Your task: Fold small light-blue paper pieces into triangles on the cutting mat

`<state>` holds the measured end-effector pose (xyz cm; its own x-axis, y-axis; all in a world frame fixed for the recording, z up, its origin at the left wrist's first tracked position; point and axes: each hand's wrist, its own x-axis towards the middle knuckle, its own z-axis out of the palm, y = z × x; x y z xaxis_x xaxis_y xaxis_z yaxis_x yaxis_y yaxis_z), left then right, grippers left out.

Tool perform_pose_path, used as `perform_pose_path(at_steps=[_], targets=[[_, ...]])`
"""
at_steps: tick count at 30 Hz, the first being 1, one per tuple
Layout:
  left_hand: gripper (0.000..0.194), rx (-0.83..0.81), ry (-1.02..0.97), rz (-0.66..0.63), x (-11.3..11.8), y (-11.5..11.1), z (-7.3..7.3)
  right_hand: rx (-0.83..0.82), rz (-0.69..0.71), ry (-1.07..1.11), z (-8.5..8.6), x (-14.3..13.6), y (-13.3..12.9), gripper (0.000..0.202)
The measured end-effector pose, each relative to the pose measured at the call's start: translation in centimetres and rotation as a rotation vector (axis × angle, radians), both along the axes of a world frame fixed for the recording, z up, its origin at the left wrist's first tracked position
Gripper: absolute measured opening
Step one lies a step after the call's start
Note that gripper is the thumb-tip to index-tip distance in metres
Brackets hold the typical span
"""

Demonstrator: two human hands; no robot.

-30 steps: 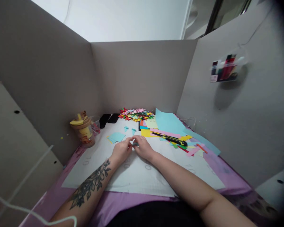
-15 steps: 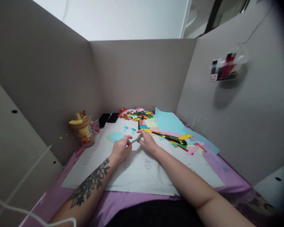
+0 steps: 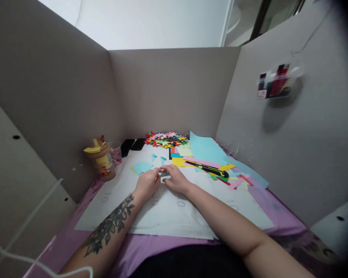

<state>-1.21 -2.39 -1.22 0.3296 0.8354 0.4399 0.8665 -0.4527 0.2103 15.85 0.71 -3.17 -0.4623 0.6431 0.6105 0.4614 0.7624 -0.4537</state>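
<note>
Between my hands is a small folded strip of light blue paper [image 3: 164, 174], partly hidden by fingers. My left hand [image 3: 148, 182] pinches its left end. My right hand [image 3: 175, 179] arches over its right side, index finger close to my left fingertips and thumb bent below; whether it grips the paper is unclear. Just beyond my fingers lie two small folded blue pieces [image 3: 162, 160]. Left of them rests a flat stack of light blue paper squares [image 3: 142, 167], with a yellow edge under it.
Beyond are a pile of colourful paper stars [image 3: 166, 139] and black phones [image 3: 138, 144]. On the right lie a yellow-black utility knife [image 3: 211, 170], paper scraps [image 3: 234, 181] and large blue sheets [image 3: 205, 148]. A tumbler [image 3: 103, 160] stands left. Grey partitions [image 3: 174, 88] surround the desk.
My right hand has slid left along the blue paper toward my left hand, covering more of it. The left hand has hardly moved.
</note>
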Motion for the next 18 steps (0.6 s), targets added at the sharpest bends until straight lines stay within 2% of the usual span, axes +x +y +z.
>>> perform_pose_path(at_steps=[3, 7, 18], targets=[[0.026, 0.034, 0.069, -0.057, 0.0, 0.0, -0.4, -0.005, -0.068, -0.039, 0.0, -1.1, -0.7, 0.037], [0.028, 0.036, 0.083, -0.051, 0.0, 0.1, -0.5, -0.005, -0.116, -0.052, -0.1, -1.2, -0.6, 0.034], [0.019, 0.041, 0.07, -0.028, 0.5, 0.0, 0.1, 0.028, -0.138, -0.061, 0.3, 0.4, 1.2, 0.045]])
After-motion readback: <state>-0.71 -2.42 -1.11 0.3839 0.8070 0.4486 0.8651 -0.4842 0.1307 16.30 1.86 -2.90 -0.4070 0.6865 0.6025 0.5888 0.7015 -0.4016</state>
